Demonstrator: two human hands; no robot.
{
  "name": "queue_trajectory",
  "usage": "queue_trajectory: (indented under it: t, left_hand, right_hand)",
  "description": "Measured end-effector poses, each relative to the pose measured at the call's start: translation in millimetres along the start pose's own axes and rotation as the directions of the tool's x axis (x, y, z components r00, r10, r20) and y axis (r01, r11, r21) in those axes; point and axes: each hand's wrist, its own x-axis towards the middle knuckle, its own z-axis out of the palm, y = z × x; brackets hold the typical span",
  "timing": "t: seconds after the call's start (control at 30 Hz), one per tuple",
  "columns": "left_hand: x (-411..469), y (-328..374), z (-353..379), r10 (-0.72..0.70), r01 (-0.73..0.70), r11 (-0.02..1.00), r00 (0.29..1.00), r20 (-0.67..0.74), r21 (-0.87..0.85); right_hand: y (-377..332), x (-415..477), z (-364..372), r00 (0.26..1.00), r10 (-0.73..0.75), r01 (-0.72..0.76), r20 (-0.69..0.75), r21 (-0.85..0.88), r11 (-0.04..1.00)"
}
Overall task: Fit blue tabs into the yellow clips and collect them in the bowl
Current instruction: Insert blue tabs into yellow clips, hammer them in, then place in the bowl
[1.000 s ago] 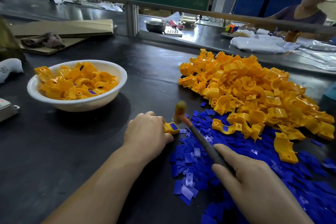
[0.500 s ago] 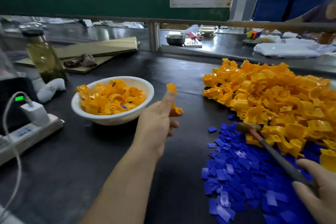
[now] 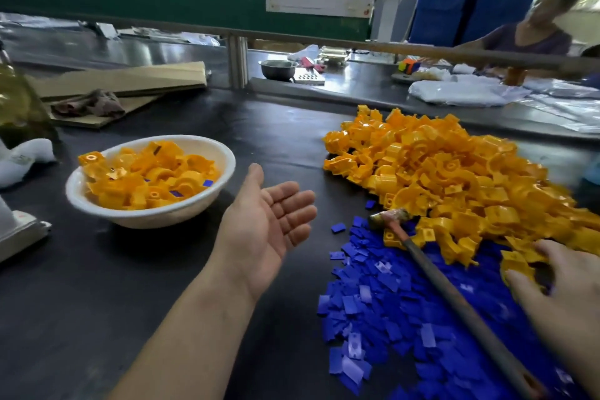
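A white bowl [image 3: 207, 201] at the left holds many yellow clips with blue tabs fitted. Just to its right my left hand [image 3: 269, 227] hovers palm up, fingers straight, holding nothing. A big heap of loose yellow clips [image 3: 454, 178] lies at the right, with a spread of blue tabs [image 3: 383, 302] in front of it. My right hand [image 3: 565, 295] reaches over the heap's near edge, its fingers spread around a yellow clip [image 3: 516, 265]. A small hammer [image 3: 431, 273] lies on the tabs beside that hand.
Folded cardboard with a rag [image 3: 94, 102] lies at the back left. A glass bottle [image 3: 19, 101] and a white stuffed thing [image 3: 22, 156] stand at the left edge. Behind a rail, another person [image 3: 532, 32] sits at a second table with a metal bowl [image 3: 279, 69].
The yellow clip that my left hand held up beside the bowl is gone from it, and the hand now lies flat and empty. My right hand left the hammer handle and moved onto the clips.
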Motion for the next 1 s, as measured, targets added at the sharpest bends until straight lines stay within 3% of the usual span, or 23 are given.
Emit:
queue_trajectory:
  t: [0.03,0.07,0.23,0.33,0.6,0.67,0.7,0.77,0.8,0.87,1.0]
  left_hand:
    - [-0.6,-2.6,1.8,-0.012,0.012,1.000,1.000,0.009,0.028]
    - [-2.0,-5.0,4.4,-0.022,0.021,0.998,1.000,0.016,0.054]
    - [-12.5,-16.4,14.2,-0.068,0.056,0.982,0.996,0.060,0.180]
    - [-14.6,-21.9,17.6,-0.090,0.069,0.976,0.992,0.092,0.209]
    - [-23.4,-38.3,27.2,-0.094,0.040,0.936,0.986,0.139,0.351]
    - [-29.9,-47.2,30.9,-0.018,-0.089,0.867,0.978,0.209,0.490]
    - [-33.9,-52.5,32.2,0.027,-0.181,0.812,0.961,0.275,0.554]
    - [-42.7,-62.9,35.2,0.097,-0.382,0.667,0.896,0.434,0.640]
    - [-46.2,-68.1,36.6,0.126,-0.482,0.559,0.854,0.505,0.675]
    - [-52.3,-75.9,39.3,0.185,-0.641,0.358,0.761,0.621,0.679]
    - [-55.5,-80.6,40.0,0.241,-0.743,0.256,0.668,0.704,0.618]
  right_hand:
    - [-2.4,4.6,-3.7,0.995,0.098,-0.097,0.027,-0.016,0.995]
    - [-1.9,7.8,-5.2,0.994,0.101,-0.100,0.038,-0.043,0.994]
    - [-6.5,14.0,2.9,0.977,0.009,0.012,0.214,-0.098,0.995]
    - [-0.6,19.2,15.7,0.990,-0.048,0.070,0.131,-0.166,0.984]
    - [-0.7,1.7,-8.3,0.976,-0.187,0.196,-0.107,0.075,0.978]
    - [-14.2,-12.9,-27.6,0.979,-0.160,0.191,-0.124,0.295,0.936]
    - [-22.3,-21.6,-35.9,0.988,-0.140,0.158,-0.072,0.477,0.865]
    - [-41.0,-40.2,-47.1,0.981,-0.168,0.025,0.098,0.791,0.611]
    - [-48.6,-47.9,-49.7,0.966,-0.199,-0.041,0.166,0.857,0.514]
    - [-58.4,-57.9,-50.6,0.941,-0.234,-0.131,0.244,0.901,0.413]
    - [-62.3,-66.3,-43.8,0.916,-0.281,-0.166,0.285,0.909,0.382]
